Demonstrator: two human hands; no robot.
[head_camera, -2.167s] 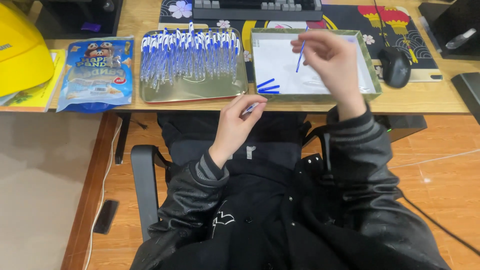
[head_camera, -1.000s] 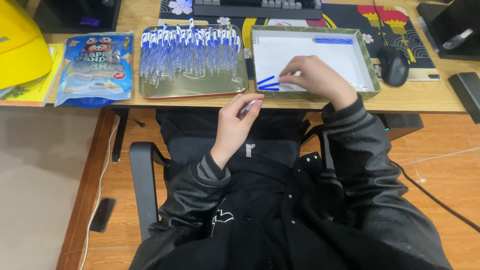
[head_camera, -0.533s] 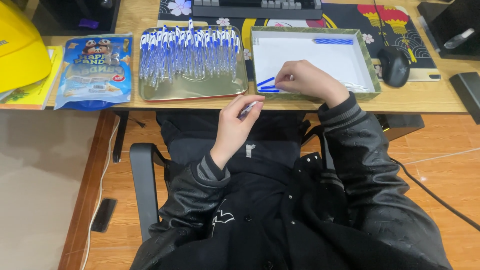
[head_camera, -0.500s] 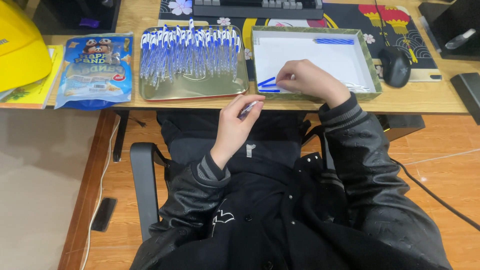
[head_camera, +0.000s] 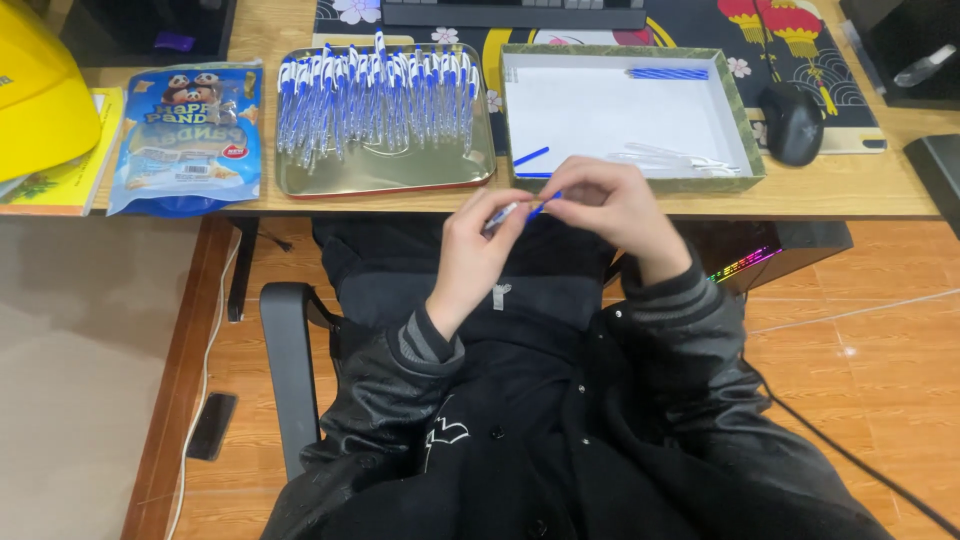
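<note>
Blue refill (head_camera: 543, 207) and clear pen barrel (head_camera: 498, 215) meet between our pinching left hand (head_camera: 473, 250) and right hand (head_camera: 612, 207), just before the desk edge. Light, thin, bendable, we judge: hold near the tips. At twelve o'clock lies the white box (head_camera: 745, 130); at eleven, the pen tray (head_camera: 385, 170).

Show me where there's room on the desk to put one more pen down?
The white box has bare floor in its middle, between the blue pieces at its left and the clear tubes at right. The metal tray is crowded with pens, bare only along its front.
</note>
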